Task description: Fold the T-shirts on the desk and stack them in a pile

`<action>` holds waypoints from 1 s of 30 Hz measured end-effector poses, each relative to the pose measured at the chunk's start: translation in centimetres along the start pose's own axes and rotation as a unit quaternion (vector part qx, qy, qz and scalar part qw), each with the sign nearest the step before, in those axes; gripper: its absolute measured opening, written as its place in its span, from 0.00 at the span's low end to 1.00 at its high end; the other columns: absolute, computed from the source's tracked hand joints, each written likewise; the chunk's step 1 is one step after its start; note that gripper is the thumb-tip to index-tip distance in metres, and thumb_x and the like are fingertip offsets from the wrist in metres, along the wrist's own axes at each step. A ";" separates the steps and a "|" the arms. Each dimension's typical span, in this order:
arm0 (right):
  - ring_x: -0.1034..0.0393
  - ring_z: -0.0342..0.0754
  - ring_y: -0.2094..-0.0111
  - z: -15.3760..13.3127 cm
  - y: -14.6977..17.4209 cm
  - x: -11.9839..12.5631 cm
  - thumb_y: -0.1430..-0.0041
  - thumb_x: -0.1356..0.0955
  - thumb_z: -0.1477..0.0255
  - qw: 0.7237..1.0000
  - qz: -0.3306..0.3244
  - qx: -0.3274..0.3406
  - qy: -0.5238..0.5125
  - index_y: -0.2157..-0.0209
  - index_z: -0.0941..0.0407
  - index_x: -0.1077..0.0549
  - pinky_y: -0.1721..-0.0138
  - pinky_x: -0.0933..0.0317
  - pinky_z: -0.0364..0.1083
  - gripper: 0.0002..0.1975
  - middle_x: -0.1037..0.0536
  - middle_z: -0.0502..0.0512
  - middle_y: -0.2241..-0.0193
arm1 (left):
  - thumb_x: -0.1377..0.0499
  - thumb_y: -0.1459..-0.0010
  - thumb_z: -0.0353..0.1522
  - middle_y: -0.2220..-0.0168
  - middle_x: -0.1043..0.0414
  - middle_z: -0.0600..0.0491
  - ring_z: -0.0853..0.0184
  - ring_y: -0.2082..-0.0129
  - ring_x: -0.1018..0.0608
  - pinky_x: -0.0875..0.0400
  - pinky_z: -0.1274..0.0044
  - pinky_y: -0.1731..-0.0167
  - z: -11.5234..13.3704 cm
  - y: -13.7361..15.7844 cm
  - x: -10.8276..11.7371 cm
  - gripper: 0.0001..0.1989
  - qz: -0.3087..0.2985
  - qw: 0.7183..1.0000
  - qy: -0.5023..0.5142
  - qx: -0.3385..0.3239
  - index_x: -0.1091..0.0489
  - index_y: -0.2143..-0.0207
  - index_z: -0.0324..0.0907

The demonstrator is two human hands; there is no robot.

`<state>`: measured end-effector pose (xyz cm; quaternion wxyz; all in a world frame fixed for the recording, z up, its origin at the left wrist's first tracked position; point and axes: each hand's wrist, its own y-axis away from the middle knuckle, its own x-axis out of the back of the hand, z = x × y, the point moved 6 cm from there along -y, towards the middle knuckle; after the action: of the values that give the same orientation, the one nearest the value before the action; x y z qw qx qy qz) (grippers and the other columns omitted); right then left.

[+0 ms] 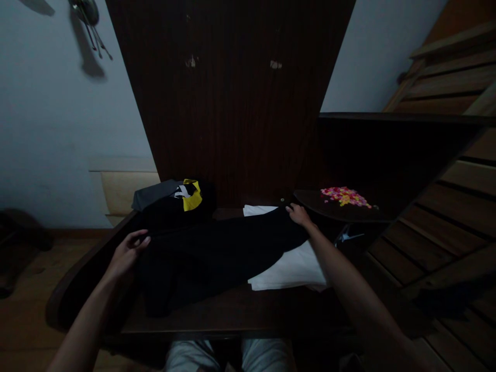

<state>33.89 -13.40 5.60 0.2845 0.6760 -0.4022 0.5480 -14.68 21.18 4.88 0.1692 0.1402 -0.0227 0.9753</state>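
Observation:
A black garment (pixel 217 253) lies stretched across the dark wooden desk (pixel 240 315); its exact kind is hard to tell in the dim light. My left hand (pixel 129 250) pinches its left end between thumb and fingers. At the far right corner of the cloth, my right hand (pixel 297 214) is closed on its edge. Underneath, a white cloth (pixel 290 268) sticks out at the front right, and a white strip of cloth (pixel 259 210) shows behind the black one.
Dark, grey and yellow clothes (pixel 192 196) are heaped at the back left of the desk. A corner shelf (pixel 310 199) on the right bears small pink and yellow pieces (pixel 344 196). Wooden slats (pixel 434 227) stand at the right, and a dark panel (pixel 232 113) rises behind.

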 end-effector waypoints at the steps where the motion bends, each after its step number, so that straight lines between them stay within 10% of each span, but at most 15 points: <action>1: 0.29 0.54 0.49 0.0 -0.1 -0.1 0.32 0.42 0.66 1.000 -0.002 -0.005 0.003 0.52 0.56 0.28 0.57 0.40 0.45 0.16 0.23 0.64 0.52 | 0.37 0.53 0.41 0.58 0.26 0.48 0.63 0.64 0.21 0.26 0.77 0.71 0.0 -0.3 0.0 0.27 0.011 1.000 -0.005 0.002 0.31 0.50 0.45; 12: 0.30 0.57 0.48 -0.6 -0.2 -1.3 0.31 0.43 0.65 1.000 0.000 -0.008 0.000 0.46 0.57 0.31 0.57 0.39 0.46 0.19 0.24 0.67 0.50 | 0.39 0.52 0.48 0.62 0.23 0.42 0.56 0.60 0.20 0.26 0.73 0.67 -0.8 -0.5 -0.6 0.29 0.032 0.989 -0.148 0.007 0.29 0.54 0.36; 19: 0.29 0.56 0.50 -1.1 0.1 0.0 0.32 0.41 0.67 0.998 0.045 0.025 -0.030 0.51 0.56 0.29 0.55 0.40 0.46 0.15 0.22 0.65 0.55 | 0.33 0.60 0.50 0.65 0.20 0.49 0.54 0.62 0.20 0.24 0.70 0.66 -1.5 2.9 -1.8 0.26 -0.123 0.988 -0.059 0.065 0.26 0.66 0.39; 25: 0.29 0.56 0.50 -0.6 0.9 1.6 0.34 0.40 0.66 0.978 0.096 0.103 -0.154 0.54 0.58 0.27 0.48 0.39 0.49 0.15 0.21 0.62 0.55 | 0.35 0.60 0.52 0.65 0.21 0.47 0.54 0.60 0.20 0.24 0.74 0.69 -0.5 2.9 0.4 0.30 -0.052 0.998 0.005 -0.043 0.26 0.60 0.40; 30: 0.33 0.57 0.46 2.0 1.6 3.6 0.37 0.37 0.59 0.943 0.033 0.071 -0.324 0.51 0.56 0.26 0.45 0.39 0.52 0.20 0.23 0.61 0.51 | 0.37 0.54 0.48 0.72 0.22 0.53 0.61 0.72 0.21 0.26 0.74 0.74 1.5 3.0 2.5 0.24 -0.035 0.999 0.027 0.028 0.28 0.62 0.40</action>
<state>33.83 -16.66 8.56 0.0720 0.8219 -0.4549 0.3351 -17.54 19.04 7.07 0.2000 0.1188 0.0144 0.9725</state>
